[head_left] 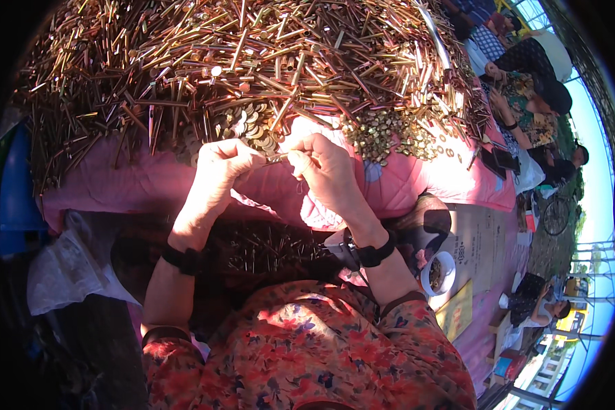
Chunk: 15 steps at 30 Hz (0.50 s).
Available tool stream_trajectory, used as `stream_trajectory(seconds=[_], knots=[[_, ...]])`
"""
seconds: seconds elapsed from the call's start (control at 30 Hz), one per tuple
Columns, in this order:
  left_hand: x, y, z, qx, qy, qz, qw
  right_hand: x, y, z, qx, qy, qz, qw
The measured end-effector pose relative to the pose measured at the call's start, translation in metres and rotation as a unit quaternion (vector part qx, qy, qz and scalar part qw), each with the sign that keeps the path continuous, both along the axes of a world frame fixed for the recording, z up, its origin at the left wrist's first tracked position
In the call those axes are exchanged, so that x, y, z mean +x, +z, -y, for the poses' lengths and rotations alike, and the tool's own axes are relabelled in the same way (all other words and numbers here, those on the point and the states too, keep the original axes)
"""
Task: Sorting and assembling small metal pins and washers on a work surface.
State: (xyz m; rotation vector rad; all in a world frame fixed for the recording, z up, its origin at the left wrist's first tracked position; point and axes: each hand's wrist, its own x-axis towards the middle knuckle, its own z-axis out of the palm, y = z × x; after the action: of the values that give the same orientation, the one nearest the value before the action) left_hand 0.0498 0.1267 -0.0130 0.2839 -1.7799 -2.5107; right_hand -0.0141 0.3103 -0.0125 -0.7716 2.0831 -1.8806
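My left hand (225, 167) and my right hand (323, 171) meet in front of me over the pink cloth edge. Both are closed in a pinch on a short, thin metal rod (276, 159) that spans the gap between them; its ends are hidden by the fingers. Just beyond my left hand lies a patch of round, flat washers (251, 126). Many small brass-coloured nuts (376, 137) are heaped beyond and to the right of my right hand. A large pile of brass-coloured bolts and tubes (239, 55) fills the far side.
Pink padded cloth (130, 179) lies under the pile. More metal pieces (266, 254) sit in the shade below my hands. A white bowl (438, 273) stands at right, a clear plastic bag (72, 270) at left. Several people (526, 96) sit at far right.
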Motion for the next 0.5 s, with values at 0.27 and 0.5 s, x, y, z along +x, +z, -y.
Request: stream_trajectory(seconds=[0.27, 0.5], knots=[[0.003, 0.001, 0.007, 0.095, -0.052, 0.069, 0.992, 0.002, 0.012, -0.003, 0.052, 0.008, -0.077, 0.996], [0.005, 0.003, 0.007, 0.042, -0.029, 0.041, 0.998, 0.008, 0.016, -0.001, 0.038, 0.014, 0.015, 0.999]])
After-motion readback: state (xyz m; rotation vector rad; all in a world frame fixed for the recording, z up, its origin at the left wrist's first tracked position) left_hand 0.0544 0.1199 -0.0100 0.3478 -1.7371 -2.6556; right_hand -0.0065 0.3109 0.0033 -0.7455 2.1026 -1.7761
